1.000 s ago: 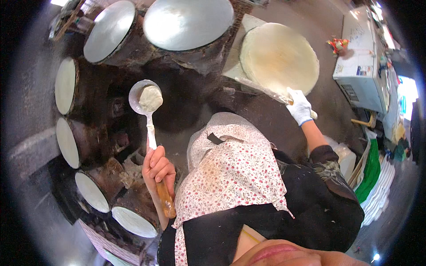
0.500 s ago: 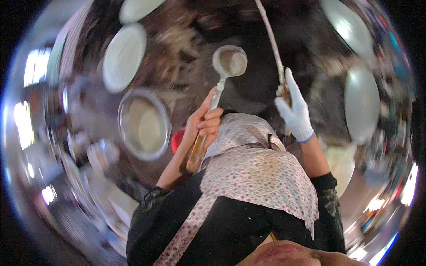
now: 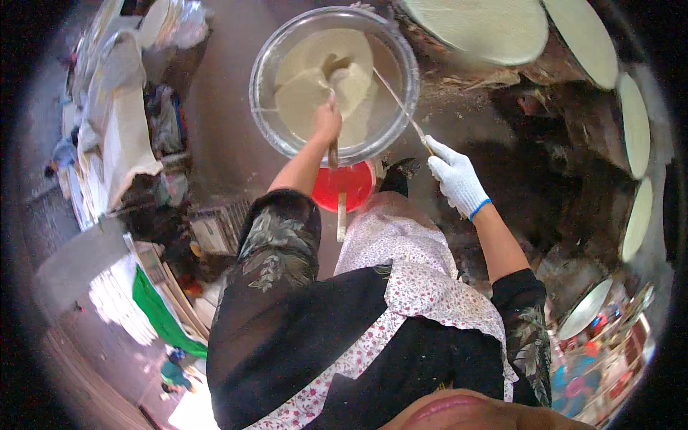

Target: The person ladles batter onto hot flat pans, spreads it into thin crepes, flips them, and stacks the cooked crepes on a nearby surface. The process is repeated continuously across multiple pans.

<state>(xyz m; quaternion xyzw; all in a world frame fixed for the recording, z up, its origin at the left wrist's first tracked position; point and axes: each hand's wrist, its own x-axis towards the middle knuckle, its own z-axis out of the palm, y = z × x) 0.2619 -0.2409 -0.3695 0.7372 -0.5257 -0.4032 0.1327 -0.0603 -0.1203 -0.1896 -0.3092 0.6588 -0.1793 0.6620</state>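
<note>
A large metal basin of pale, creamy batter lies ahead of me. My bare left hand is closed round the handle of a ladle over the basin's near part. The ladle's bowl dips in the batter, mostly hidden, with a swirl about it. My right hand, in a white knitted glove with a blue cuff, grips a long thin stick. It slants across the basin's right rim, and its tip is over the batter; whether it touches cannot be told.
A red bucket with a pale flat handle stands close to the basin's near side. Several pale round discs, one large disc among them, lie along the right. White cloth and piled goods are at left. Clutter with a fan sits lower right.
My view has swung left, bringing the basin ahead of me. The ladle, raised in the air before, is now down in the batter. The stick has tilted left over the basin.
</note>
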